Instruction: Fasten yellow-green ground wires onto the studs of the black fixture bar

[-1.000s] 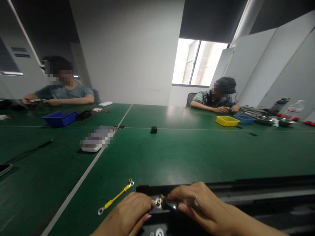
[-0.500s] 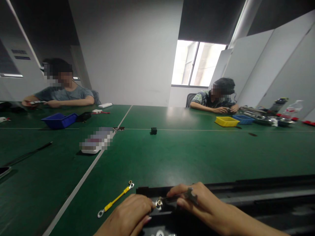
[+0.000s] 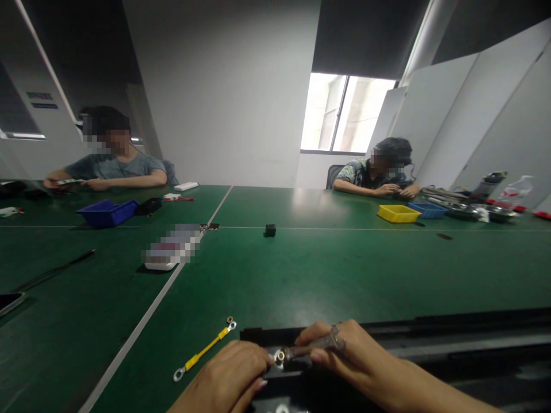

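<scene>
My right hand [image 3: 344, 350] is closed around a metal wrench [image 3: 310, 347]; the wrench's left end meets a brass nut [image 3: 280, 356] on a silver ring terminal [image 3: 279, 362]. My left hand [image 3: 230, 370] has its fingers pressed together at the terminal, where a bit of yellow shows, apparently a wire hidden under them. Beneath both hands lies a long black metal frame [image 3: 430, 350]. Left of it, a short yellow wire with ring terminals [image 3: 205, 350] rests on the green table [image 3: 344, 281], a loose brass nut [image 3: 229, 319] beside its upper end.
A white device with a blurred screen [image 3: 172, 248] lies beyond the yellow wire. Farther off are a small black block [image 3: 270, 230], a blue bin [image 3: 107, 213], a yellow bin [image 3: 398, 214] and metal bowls [image 3: 462, 211]. Two people sit across the table.
The wrench has turned slightly in my right hand, and its left end now shows more clearly at the nut. My left hand stays nearly in place. The whole view has shifted slightly.
</scene>
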`<state>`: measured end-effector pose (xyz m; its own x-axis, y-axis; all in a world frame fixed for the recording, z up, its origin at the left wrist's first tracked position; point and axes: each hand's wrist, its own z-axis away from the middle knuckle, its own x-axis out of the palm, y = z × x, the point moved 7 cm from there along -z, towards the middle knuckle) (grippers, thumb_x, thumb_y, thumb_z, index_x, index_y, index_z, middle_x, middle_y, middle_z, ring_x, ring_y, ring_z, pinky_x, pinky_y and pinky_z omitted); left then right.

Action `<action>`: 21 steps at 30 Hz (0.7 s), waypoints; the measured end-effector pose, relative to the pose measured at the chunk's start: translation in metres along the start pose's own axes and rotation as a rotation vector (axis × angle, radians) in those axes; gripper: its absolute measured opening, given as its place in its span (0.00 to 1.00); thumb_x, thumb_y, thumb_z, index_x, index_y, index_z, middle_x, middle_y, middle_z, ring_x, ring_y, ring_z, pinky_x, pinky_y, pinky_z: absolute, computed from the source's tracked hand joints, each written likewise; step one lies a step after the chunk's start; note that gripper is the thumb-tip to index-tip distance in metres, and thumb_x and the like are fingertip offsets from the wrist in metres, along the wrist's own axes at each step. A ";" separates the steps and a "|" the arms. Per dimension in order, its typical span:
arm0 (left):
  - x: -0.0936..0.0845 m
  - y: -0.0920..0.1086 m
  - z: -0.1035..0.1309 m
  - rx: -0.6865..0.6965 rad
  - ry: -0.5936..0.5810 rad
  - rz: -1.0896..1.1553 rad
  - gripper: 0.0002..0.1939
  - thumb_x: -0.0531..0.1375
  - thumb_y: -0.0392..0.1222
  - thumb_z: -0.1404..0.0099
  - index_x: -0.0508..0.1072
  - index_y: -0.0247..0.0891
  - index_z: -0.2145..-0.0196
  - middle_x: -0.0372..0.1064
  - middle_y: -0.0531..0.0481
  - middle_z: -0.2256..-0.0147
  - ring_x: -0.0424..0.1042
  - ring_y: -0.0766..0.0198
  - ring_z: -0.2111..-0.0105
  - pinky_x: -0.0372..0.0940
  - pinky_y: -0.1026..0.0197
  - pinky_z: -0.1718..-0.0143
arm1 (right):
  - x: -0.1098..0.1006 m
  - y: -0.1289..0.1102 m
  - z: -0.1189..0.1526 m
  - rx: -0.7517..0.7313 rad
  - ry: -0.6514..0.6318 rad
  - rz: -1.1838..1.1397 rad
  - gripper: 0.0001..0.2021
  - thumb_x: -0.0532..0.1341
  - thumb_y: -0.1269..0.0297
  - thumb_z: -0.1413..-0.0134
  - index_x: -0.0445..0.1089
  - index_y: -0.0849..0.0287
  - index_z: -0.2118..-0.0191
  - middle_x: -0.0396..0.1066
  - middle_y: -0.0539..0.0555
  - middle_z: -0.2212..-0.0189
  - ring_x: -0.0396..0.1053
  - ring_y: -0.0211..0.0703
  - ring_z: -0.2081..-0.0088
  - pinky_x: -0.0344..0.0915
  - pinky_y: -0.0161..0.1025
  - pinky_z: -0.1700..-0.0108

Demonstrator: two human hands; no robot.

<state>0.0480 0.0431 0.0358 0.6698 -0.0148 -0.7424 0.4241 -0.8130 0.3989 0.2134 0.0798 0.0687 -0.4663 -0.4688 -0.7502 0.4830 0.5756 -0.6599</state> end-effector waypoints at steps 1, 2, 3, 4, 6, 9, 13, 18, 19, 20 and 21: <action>-0.002 0.002 -0.001 0.007 0.009 0.000 0.14 0.44 0.41 0.26 0.67 0.38 0.54 0.73 0.45 0.61 0.73 0.60 0.61 0.70 0.63 0.57 | 0.000 0.000 0.000 0.002 -0.001 0.002 0.15 0.49 0.59 0.34 0.70 0.57 0.52 0.74 0.54 0.63 0.72 0.42 0.62 0.66 0.38 0.58; -0.004 0.004 -0.002 0.006 0.010 -0.005 0.14 0.44 0.41 0.26 0.67 0.38 0.54 0.73 0.45 0.61 0.73 0.60 0.61 0.70 0.63 0.57 | 0.000 0.001 0.000 0.004 -0.001 0.006 0.15 0.49 0.59 0.34 0.69 0.57 0.52 0.74 0.54 0.62 0.72 0.42 0.62 0.66 0.38 0.58; -0.005 0.005 -0.003 0.001 0.009 -0.006 0.14 0.44 0.41 0.26 0.67 0.38 0.54 0.73 0.46 0.62 0.74 0.61 0.61 0.70 0.63 0.58 | 0.000 0.001 0.000 0.003 -0.003 0.008 0.15 0.49 0.59 0.34 0.69 0.57 0.52 0.74 0.55 0.62 0.72 0.42 0.62 0.66 0.38 0.57; -0.007 0.007 -0.005 0.009 0.013 -0.017 0.13 0.45 0.41 0.26 0.68 0.38 0.55 0.74 0.46 0.63 0.74 0.61 0.62 0.70 0.64 0.58 | 0.000 0.000 0.000 -0.002 -0.006 0.008 0.16 0.48 0.59 0.34 0.69 0.57 0.52 0.74 0.55 0.62 0.72 0.42 0.62 0.66 0.38 0.57; -0.003 0.003 -0.006 -0.058 -0.058 -0.035 0.12 0.47 0.40 0.27 0.68 0.39 0.54 0.73 0.46 0.60 0.74 0.61 0.60 0.69 0.63 0.56 | 0.000 -0.001 0.000 -0.016 -0.009 0.006 0.16 0.48 0.60 0.34 0.69 0.58 0.52 0.74 0.54 0.62 0.72 0.42 0.62 0.66 0.38 0.57; -0.009 0.009 -0.006 0.024 0.023 -0.017 0.14 0.44 0.42 0.26 0.67 0.38 0.54 0.74 0.46 0.62 0.74 0.61 0.61 0.70 0.64 0.58 | -0.001 -0.002 0.000 -0.025 0.001 0.014 0.16 0.48 0.60 0.34 0.69 0.59 0.52 0.74 0.55 0.62 0.72 0.43 0.61 0.66 0.38 0.57; -0.010 0.010 -0.006 -0.040 -0.054 -0.033 0.11 0.47 0.40 0.26 0.67 0.38 0.53 0.73 0.46 0.60 0.73 0.61 0.59 0.69 0.63 0.55 | -0.001 -0.005 -0.001 -0.031 0.003 -0.002 0.17 0.47 0.59 0.34 0.70 0.58 0.52 0.75 0.55 0.61 0.72 0.42 0.61 0.66 0.38 0.57; -0.011 0.011 -0.008 -0.063 -0.069 -0.035 0.12 0.47 0.40 0.26 0.67 0.38 0.53 0.73 0.46 0.59 0.73 0.60 0.59 0.69 0.62 0.54 | 0.000 -0.005 0.000 -0.039 -0.005 -0.003 0.17 0.48 0.59 0.34 0.70 0.58 0.52 0.75 0.55 0.62 0.73 0.42 0.62 0.66 0.37 0.58; -0.010 0.010 -0.008 -0.058 -0.064 -0.035 0.12 0.46 0.40 0.26 0.67 0.38 0.53 0.73 0.46 0.59 0.73 0.60 0.58 0.69 0.62 0.54 | 0.000 -0.004 0.000 -0.035 -0.005 0.002 0.17 0.48 0.59 0.34 0.70 0.58 0.52 0.75 0.55 0.62 0.73 0.42 0.62 0.66 0.37 0.58; -0.009 0.009 -0.007 -0.047 -0.054 -0.026 0.12 0.46 0.40 0.26 0.67 0.38 0.53 0.73 0.46 0.59 0.73 0.60 0.59 0.69 0.62 0.55 | 0.000 -0.003 0.000 -0.027 -0.002 0.010 0.17 0.48 0.59 0.34 0.70 0.58 0.52 0.75 0.55 0.62 0.72 0.42 0.62 0.66 0.37 0.59; -0.011 0.011 -0.007 0.013 0.004 -0.020 0.13 0.45 0.41 0.26 0.67 0.38 0.54 0.74 0.46 0.61 0.74 0.61 0.62 0.70 0.64 0.58 | -0.001 -0.002 0.000 -0.019 0.002 0.019 0.16 0.48 0.58 0.34 0.70 0.58 0.52 0.75 0.55 0.62 0.72 0.42 0.62 0.66 0.37 0.59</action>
<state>0.0496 0.0382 0.0527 0.6635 0.0037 -0.7482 0.4297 -0.8205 0.3770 0.2128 0.0787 0.0708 -0.4590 -0.4559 -0.7625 0.4775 0.5972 -0.6445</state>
